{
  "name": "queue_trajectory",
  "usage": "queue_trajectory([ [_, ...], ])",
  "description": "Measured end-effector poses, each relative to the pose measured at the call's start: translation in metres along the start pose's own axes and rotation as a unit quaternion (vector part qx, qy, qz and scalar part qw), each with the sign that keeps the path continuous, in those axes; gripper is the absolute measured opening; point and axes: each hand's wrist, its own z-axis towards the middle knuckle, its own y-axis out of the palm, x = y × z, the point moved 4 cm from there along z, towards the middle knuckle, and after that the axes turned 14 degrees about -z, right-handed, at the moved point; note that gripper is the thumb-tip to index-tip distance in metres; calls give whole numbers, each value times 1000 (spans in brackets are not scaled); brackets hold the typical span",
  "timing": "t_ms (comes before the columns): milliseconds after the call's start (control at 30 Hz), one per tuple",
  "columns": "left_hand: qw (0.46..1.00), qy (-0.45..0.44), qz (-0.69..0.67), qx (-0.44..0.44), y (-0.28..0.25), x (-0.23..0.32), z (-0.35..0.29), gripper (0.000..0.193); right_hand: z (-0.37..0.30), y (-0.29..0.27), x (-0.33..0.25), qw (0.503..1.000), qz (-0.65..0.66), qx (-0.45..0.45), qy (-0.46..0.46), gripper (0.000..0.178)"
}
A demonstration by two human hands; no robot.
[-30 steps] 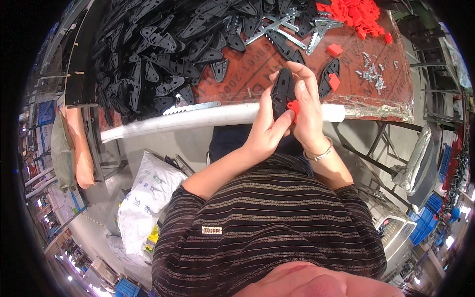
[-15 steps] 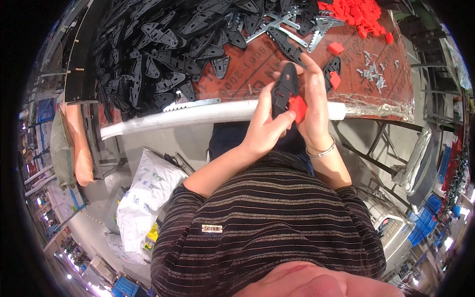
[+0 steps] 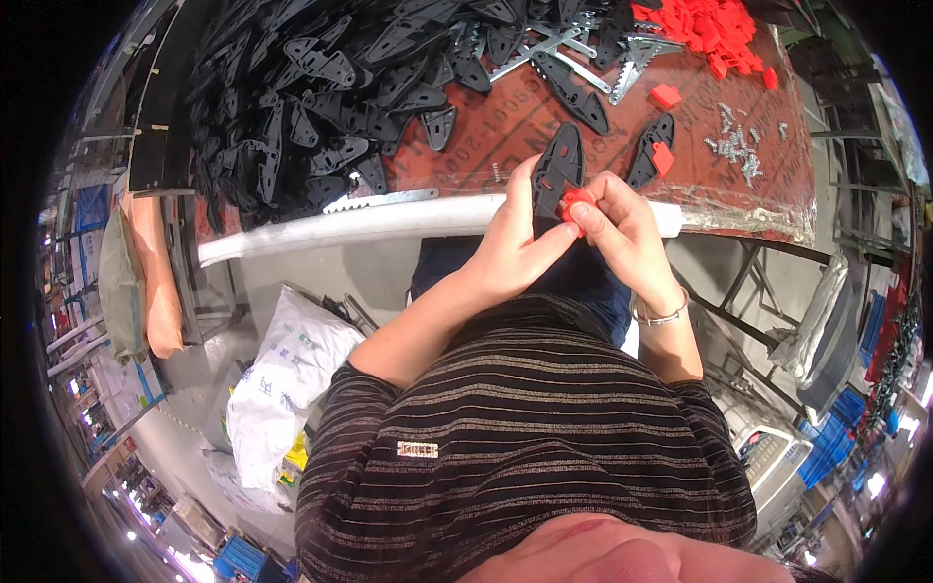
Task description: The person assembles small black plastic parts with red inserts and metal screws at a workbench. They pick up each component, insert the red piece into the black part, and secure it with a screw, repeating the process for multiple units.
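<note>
Newly curled, the right hand (image 3: 625,228) pinches a red tab (image 3: 570,201); the left hand (image 3: 511,245) clasps a tapered black plate (image 3: 559,160).

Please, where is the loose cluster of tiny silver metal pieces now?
In the head view, the cluster lies on the right side of the reddish-brown table, below the pile of bright red plastic pieces.

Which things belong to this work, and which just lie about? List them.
Work: held black piece, held red piece; likely also black pile, red pile, toothed metal strips, small metal bits.
Seemingly lying about: white sack, blue bins.
</note>
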Motion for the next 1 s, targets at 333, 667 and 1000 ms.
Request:
queue_trajectory([
  [333, 995, -44, -87, 17, 3, 1, -4, 61, -3, 5, -2, 995, 95, -12, -2, 17],
  [667, 962, -152, -224, -29, 31, 0, -13, 64, 12, 13, -24, 938, 287, 152, -124, 57],
  [1000, 958, -122, -258, 8, 27, -7, -13, 75, 19, 17, -15, 940, 291, 145, -104, 34],
])
